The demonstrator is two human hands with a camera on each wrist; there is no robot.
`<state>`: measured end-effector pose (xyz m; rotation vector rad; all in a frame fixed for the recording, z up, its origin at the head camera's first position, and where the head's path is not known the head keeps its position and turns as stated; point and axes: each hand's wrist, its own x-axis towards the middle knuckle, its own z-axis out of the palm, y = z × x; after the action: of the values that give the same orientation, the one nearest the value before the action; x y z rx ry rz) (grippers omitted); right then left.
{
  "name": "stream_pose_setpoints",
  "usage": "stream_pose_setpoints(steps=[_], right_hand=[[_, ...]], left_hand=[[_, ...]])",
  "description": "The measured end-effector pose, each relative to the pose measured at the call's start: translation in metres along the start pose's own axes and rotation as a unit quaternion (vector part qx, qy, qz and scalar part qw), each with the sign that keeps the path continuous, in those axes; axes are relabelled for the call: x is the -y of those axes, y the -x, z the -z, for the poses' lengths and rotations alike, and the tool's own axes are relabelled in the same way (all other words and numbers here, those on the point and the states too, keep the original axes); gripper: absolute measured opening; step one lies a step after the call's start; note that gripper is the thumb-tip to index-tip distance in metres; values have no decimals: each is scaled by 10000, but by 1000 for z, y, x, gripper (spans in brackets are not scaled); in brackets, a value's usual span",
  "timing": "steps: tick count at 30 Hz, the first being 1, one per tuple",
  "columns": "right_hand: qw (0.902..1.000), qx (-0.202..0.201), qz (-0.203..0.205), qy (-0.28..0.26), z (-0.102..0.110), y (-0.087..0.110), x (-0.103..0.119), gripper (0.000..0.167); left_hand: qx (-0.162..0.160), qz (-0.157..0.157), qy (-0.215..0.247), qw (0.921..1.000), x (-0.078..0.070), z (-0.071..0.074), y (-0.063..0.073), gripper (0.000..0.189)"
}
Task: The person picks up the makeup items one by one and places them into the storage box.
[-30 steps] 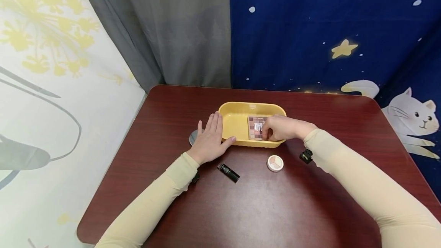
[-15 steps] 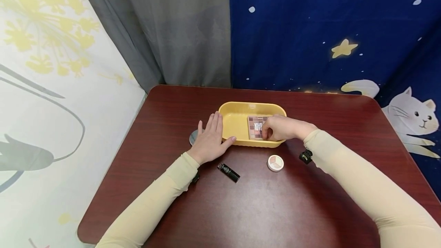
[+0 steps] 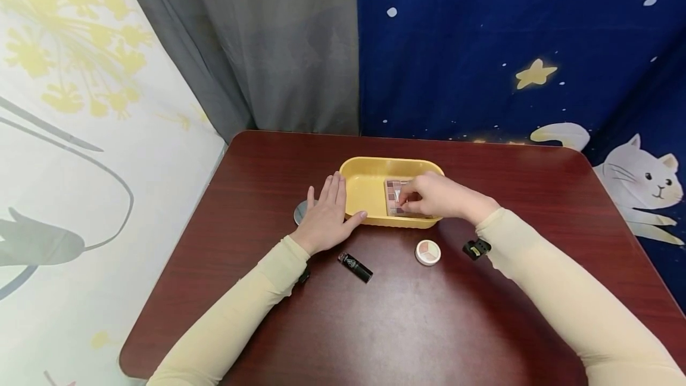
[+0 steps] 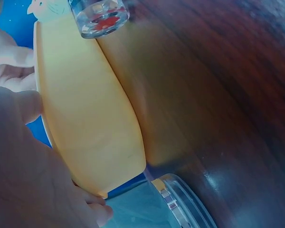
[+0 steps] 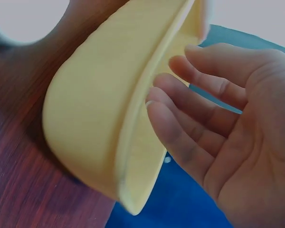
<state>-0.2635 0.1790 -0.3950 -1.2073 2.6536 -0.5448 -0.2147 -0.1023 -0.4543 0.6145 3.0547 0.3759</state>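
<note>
A yellow oval basket (image 3: 367, 195) stands on the table, its outer wall (image 4: 85, 104) filling much of the left wrist view. My left hand (image 3: 326, 219) rests with extended fingers against its left end, thumb over the front rim. Inside, at the right, lies a checkered eyeshadow palette (image 3: 392, 190), partly hidden by my right hand (image 3: 429, 195). That hand is over the palette with loosely bent fingers, and in the right wrist view nothing shows between them. In front of the basket lie a black tube (image 3: 355, 267) with white print and a round white compact (image 3: 428, 252) with three pale colours.
A round grey item (image 3: 301, 212) sits left of the basket, partly under my left hand. The dark red table (image 3: 386, 326) reaches back to grey and blue curtains (image 3: 455, 46). A white patterned wall (image 3: 107, 195) stands at the left.
My right hand has let go of the palette and lifted slightly, its fingertips shifting a little left over it. The palette stays in the basket. My left hand has not moved.
</note>
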Motion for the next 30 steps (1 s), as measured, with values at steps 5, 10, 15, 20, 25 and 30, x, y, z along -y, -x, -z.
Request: stream_pose_setpoints(steps=[5,10,15,20,25,30], right_hand=[[9981,-502,327,121,2,4,11,10],[9944,-933,466,155,3,8,23,11],[9903,-1228,635,125,1,12,41,12],[9876,-1324,842,70,-10,13,58,8],[9883,-1254,862,54,-27,13,75,5],[9923,-994,735,114,-49,12,90,2]], left_hand=[[12,27,-23,10000,0,1,0,100],[-15,29,-76,10000,0,0,0,99],[26,45,-61,10000,-1,0,0,99],[65,42,-57,10000,-1,-1,1,99],[45,44,-53,10000,0,-1,0,99],[64,37,-30,10000,0,0,-1,98]])
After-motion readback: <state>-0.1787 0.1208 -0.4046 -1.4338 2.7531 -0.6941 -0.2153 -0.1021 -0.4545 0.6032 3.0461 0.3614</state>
